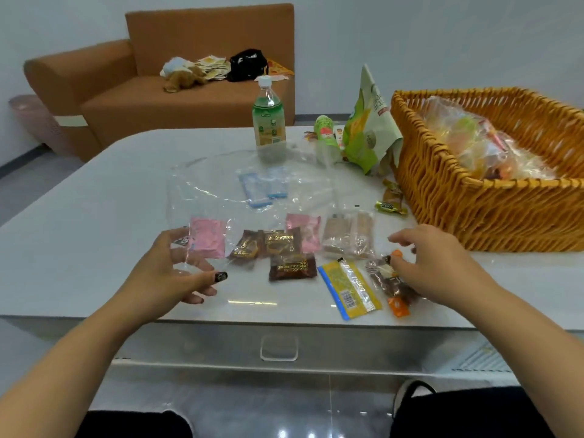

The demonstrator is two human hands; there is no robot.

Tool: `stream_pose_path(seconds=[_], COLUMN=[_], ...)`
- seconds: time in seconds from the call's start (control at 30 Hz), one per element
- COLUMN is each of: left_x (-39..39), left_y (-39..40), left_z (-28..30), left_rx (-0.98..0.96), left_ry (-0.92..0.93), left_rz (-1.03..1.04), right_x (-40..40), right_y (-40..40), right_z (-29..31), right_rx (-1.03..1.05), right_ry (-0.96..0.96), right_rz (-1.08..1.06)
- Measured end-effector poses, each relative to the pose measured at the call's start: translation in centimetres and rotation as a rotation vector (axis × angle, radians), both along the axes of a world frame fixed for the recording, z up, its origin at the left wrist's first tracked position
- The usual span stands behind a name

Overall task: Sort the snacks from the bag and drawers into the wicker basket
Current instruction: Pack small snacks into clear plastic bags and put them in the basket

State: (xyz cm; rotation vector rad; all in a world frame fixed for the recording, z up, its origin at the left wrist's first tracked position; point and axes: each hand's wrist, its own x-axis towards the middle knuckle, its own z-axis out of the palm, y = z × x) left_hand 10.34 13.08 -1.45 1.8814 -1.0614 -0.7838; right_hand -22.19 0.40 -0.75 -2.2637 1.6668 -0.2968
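A clear plastic bag lies spread on the white table. My left hand pinches its near corner. Inside or on it lie pink packets, brown chocolate packets, blue packets and pale wafer packs. My right hand has its fingers curled on a small clear-wrapped brown snack with orange ends. A yellow and blue stick packet lies between my hands. The wicker basket at the right holds several wrapped snacks.
A green-label bottle, a small green tube and a green snack bag stand behind the bag. Two gold candies lie by the basket. A drawer with a clear handle sits under the table's front edge. A brown sofa is behind.
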Motion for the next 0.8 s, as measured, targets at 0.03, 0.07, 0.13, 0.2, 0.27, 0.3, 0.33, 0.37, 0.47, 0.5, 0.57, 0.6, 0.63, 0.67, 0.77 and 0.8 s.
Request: stream_pose_path(seconds=[0.03,0.07,0.13,0.2,0.27,0.3,0.33,0.37,0.47,0.5,0.57,0.6,0.63,0.67,0.77,0.8], left_x=[0.0,0.0,-0.1,-0.2,-0.3,-0.4,-0.5,-0.5,-0.5,-0.3,0.0,0.1,0.3,0.5,0.7,0.6], left_y=[0.0,0.0,-0.1,-0.2,-0.3,-0.4,-0.4,-0.4,-0.6,-0.6,-0.7,-0.8,-0.8,-0.9,-1.0,-1.0], left_z=[0.0,-0.1,-0.2,-0.3,-0.4,-0.4,-0.4,-0.4,-0.3,-0.3,-0.2,-0.2,-0.2,-0.1,0.1,0.2], left_rx=[0.002,0.004,0.007,0.010,0.013,0.016,0.019,0.020,0.009,0.001,-0.020,-0.037,-0.056,-0.072,-0.085,-0.083], left_ry=[0.015,0.032,0.057,0.074,0.091,0.095,0.094,0.091,0.098,0.106,0.143,0.177,0.213,0.242,0.261,0.253], left_rz=[0.019,0.036,0.058,0.068,0.067,0.064,0.060,0.057,0.077,0.093,0.130,0.150,0.167,0.182,0.206,0.204], right_x=[-0.1,-0.3,-0.6,-0.6,-0.6,-0.5,-0.4,-0.3,-0.2,-0.2,-0.1,0.1,0.3,0.7,2.7,3.3], right_y=[0.3,0.6,1.2,1.6,1.5,1.3,1.0,0.6,-0.5,-0.8,-1.6,-2.0,-2.4,-2.6,-3.2,-3.4], right_z=[0.0,-0.1,-0.5,-1.1,-1.5,-1.7,-1.8,-2.0,-2.1,-2.0,-1.9,-1.8,-1.7,-1.5,-1.3,-1.2], right_rx=[0.037,0.088,0.191,0.236,0.226,0.222,0.224,0.232,0.272,0.281,0.266,0.240,0.211,0.180,0.143,0.151], right_ry=[0.037,0.079,0.201,0.321,0.328,0.303,0.271,0.240,0.150,0.129,0.128,0.148,0.183,0.229,0.288,0.278], right_rz=[-0.014,-0.033,-0.072,-0.086,-0.099,-0.108,-0.120,-0.135,-0.186,-0.199,-0.221,-0.230,-0.238,-0.241,-0.261,-0.273])
